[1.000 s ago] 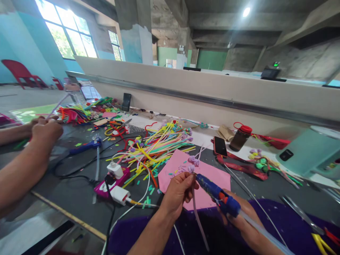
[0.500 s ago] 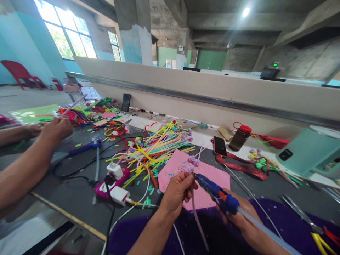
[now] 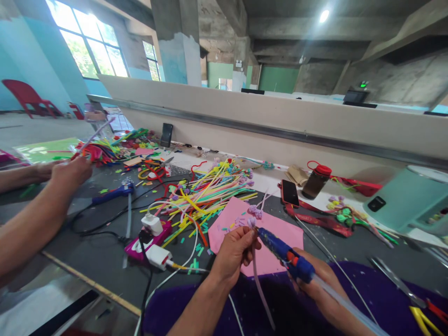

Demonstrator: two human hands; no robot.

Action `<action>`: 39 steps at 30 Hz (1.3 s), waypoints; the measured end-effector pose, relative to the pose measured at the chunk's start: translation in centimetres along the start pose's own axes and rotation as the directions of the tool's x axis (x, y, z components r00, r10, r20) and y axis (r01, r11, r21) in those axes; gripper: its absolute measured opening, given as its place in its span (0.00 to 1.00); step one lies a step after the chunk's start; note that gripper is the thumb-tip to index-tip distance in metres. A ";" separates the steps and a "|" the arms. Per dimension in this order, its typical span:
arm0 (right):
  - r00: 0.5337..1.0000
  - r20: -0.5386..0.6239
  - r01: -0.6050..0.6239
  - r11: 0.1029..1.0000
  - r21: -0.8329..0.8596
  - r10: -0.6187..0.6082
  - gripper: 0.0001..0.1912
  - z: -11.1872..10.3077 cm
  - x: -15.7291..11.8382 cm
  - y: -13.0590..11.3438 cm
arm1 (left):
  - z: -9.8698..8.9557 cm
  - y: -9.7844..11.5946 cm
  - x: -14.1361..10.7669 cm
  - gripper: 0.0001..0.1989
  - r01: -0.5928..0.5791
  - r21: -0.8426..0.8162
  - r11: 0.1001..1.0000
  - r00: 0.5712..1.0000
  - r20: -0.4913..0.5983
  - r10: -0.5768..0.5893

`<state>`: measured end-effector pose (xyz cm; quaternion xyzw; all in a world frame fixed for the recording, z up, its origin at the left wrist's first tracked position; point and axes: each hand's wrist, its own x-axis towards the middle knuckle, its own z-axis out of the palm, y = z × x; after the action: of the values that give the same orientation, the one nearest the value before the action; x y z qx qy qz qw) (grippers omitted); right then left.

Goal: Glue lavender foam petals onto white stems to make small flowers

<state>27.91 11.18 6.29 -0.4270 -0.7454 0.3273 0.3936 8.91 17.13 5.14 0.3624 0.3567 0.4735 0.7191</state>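
Note:
My left hand (image 3: 235, 252) pinches a pale purple fuzzy stem (image 3: 259, 284), its small flower-like head showing above the fingertips and its tail hanging below. In my right hand (image 3: 318, 284) is a blue hot glue gun (image 3: 283, 252), a long clear glue stick (image 3: 346, 305) running out of its back. The gun's nozzle is right at the stem's head, beside my left fingertips; whether they touch I cannot tell. Under both hands lies a pink sheet (image 3: 290, 228) with small purple and green bits and a finished-looking purple flower cluster (image 3: 255, 212).
Colourful stems (image 3: 210, 191) are heaped beyond a magenta power strip (image 3: 164, 231) with white chargers and cables. A second glue gun (image 3: 114, 192) lies left, near a co-worker's hands (image 3: 73, 170). Rightward are a phone (image 3: 290, 192), a bottle (image 3: 317, 181), a teal bin (image 3: 402, 200) and scissors (image 3: 402, 284).
My hands, the stem and the glue gun stay almost in place. The co-worker's hand at the left has shifted slightly left with its purple stem.

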 end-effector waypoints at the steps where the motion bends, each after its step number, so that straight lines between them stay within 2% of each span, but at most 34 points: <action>1: 1.000 0.004 0.002 1.000 0.007 -0.002 0.19 -0.1 -0.1 0.1 | 0.0 0.0 0.0 0.14 -0.003 -0.001 1.000 1.000 0.002 0.003; 6: 0.997 0.069 -0.026 0.999 0.028 0.024 0.18 -1.1 0.1 -0.8 | -0.2 0.1 0.1 0.14 0.005 -0.001 1.000 1.000 -0.027 -0.005; 9: 0.992 0.126 0.005 1.000 0.024 -0.008 0.18 -1.9 0.4 -1.5 | -0.5 0.3 0.1 0.14 0.018 -0.020 1.000 0.998 -0.060 -0.019; 11: 0.991 0.124 0.042 0.999 0.005 -0.043 0.18 -2.5 0.6 -1.4 | -0.6 0.5 0.1 0.14 0.018 -0.043 0.999 0.997 -0.074 -0.021; 13: 0.992 0.101 0.079 0.996 -0.051 -0.074 0.16 -3.2 0.9 -0.9 | -0.8 0.6 0.2 0.14 0.019 -0.082 0.996 0.997 -0.078 -0.026; 16: 0.988 0.080 0.145 0.960 -0.239 -0.129 0.11 -3.8 1.3 0.5 | -1.0 0.8 0.3 0.14 0.040 -0.140 0.989 0.997 -0.056 -0.048; 18: 0.982 0.132 0.175 0.900 -0.398 -0.133 0.11 -3.5 1.6 1.5 | -1.2 0.7 0.4 0.14 0.052 -0.177 0.983 0.998 -0.016 -0.056; 21: 0.966 0.249 0.199 0.798 -0.569 -0.063 0.14 -2.1 1.9 2.6 | -1.2 0.4 0.5 0.13 0.069 -0.203 0.977 0.997 0.051 -0.060; 23: 0.952 0.306 0.206 0.767 -0.608 -0.014 0.15 -1.1 2.0 3.1 | -1.0 0.2 0.4 0.13 0.091 -0.197 0.976 0.993 0.085 -0.076; 25: 0.941 0.338 0.221 0.781 -0.584 -0.013 0.17 -0.7 2.1 3.2 | -0.6 0.0 0.2 0.12 0.122 -0.190 0.974 0.988 0.117 -0.100; 27: 0.953 0.293 0.222 0.832 -0.509 -0.075 0.15 -0.7 2.2 3.0 | -0.1 -0.1 0.0 0.12 0.154 -0.174 0.973 0.981 0.147 -0.129; 29: 0.980 0.142 0.184 0.894 -0.408 -0.137 0.10 -1.0 2.3 2.4 | 0.5 -0.3 -0.2 0.13 0.189 -0.131 0.973 0.971 0.172 -0.166; 31: 0.990 -0.035 0.118 0.947 -0.300 -0.135 0.06 -1.2 2.3 1.7 | 0.9 -0.5 -0.3 0.14 0.224 -0.075 0.972 0.962 0.179 -0.208; 33: 0.985 -0.139 0.070 0.976 -0.207 -0.100 0.04 -1.2 2.3 1.1 | 1.3 -0.8 -0.4 0.14 0.247 -0.034 0.968 0.955 0.176 -0.237; 36: 0.986 -0.151 0.056 0.990 -0.126 -0.075 0.05 -0.9 2.1 0.6 | 1.6 -1.3 -0.6 0.14 0.257 0.002 0.966 0.951 0.179 -0.253; 39: 0.986 -0.124 0.096 0.988 -0.123 -0.111 0.04 -0.6 1.9 0.6 | 1.7 -1.6 -0.6 0.14 0.258 0.036 0.966 0.946 0.192 -0.260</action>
<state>28.05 13.24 6.71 -0.4304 -0.7571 0.2339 0.4323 10.89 15.77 4.70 0.3610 0.3314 0.3355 0.8045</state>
